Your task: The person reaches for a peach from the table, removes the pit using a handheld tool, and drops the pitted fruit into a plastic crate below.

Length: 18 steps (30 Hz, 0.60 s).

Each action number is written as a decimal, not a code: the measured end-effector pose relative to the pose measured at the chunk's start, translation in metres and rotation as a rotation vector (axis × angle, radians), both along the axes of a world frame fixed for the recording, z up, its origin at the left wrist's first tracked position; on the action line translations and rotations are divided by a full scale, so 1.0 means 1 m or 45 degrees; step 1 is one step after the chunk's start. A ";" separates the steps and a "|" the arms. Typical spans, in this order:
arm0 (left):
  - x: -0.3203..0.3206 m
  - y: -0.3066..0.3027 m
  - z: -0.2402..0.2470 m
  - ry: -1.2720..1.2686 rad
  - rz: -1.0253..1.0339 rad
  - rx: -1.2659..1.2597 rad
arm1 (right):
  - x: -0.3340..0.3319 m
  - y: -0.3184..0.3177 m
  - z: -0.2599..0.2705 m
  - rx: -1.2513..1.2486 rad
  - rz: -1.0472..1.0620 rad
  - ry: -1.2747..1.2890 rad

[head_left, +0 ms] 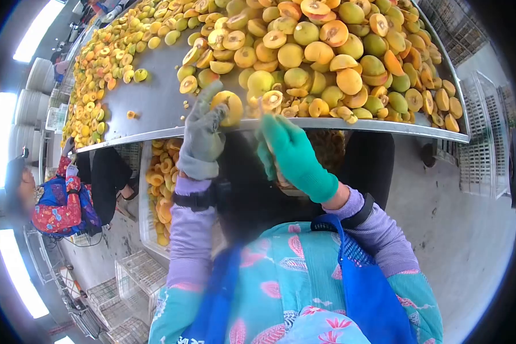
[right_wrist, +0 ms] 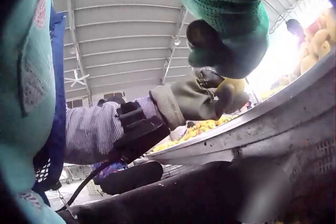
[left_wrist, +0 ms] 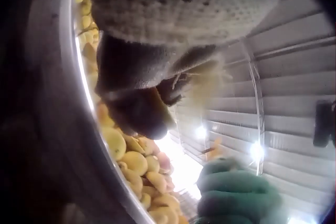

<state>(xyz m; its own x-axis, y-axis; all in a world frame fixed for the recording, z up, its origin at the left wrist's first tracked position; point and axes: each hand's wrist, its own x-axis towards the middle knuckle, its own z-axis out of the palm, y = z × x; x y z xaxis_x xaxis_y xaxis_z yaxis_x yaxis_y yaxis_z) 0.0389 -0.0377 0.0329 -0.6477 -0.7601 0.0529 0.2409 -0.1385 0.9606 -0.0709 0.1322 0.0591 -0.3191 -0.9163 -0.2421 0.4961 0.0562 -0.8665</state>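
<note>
The left hand, in a grey glove (head_left: 202, 135), grips a yellow-orange fruit (head_left: 230, 108) at the table's near edge; its gloved fingers fill the top of the left wrist view. To its right, the right hand, in a green glove (head_left: 298, 155), has its fingers curled round a small tool, mostly hidden, whose dark rounded end (right_wrist: 203, 36) shows in the right wrist view. A cut fruit half (head_left: 272, 100) lies just beyond the right fingertips; whether they touch it I cannot tell. Between the two hands is a small gap.
Halved and whole fruits (head_left: 321, 51) are heaped across the metal table (head_left: 160, 74), which has a raised rim (head_left: 384, 127). Below it at left stands a crate of fruit (head_left: 161, 189). Stacked white baskets (head_left: 484, 132) are at right, and a person in red (head_left: 60, 209) sits at far left.
</note>
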 end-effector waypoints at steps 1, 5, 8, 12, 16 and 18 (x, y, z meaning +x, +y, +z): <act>0.005 0.005 0.007 0.031 -0.094 0.275 | -0.006 0.002 -0.006 -0.044 0.036 -0.376; 0.008 0.012 -0.002 -0.140 -0.104 -0.118 | -0.014 0.009 0.001 0.289 0.033 -0.572; 0.010 0.026 0.004 -0.749 0.115 -1.370 | 0.008 0.013 0.012 0.169 -0.021 0.064; -0.011 0.058 0.019 -0.313 0.239 -0.587 | 0.025 -0.001 -0.035 -0.186 -0.496 1.136; -0.003 0.048 0.004 -0.402 0.141 -0.787 | 0.022 0.001 -0.041 -0.170 -0.523 1.237; -0.008 0.054 0.003 -0.431 0.276 -0.905 | 0.027 0.006 -0.032 -0.126 -0.521 1.250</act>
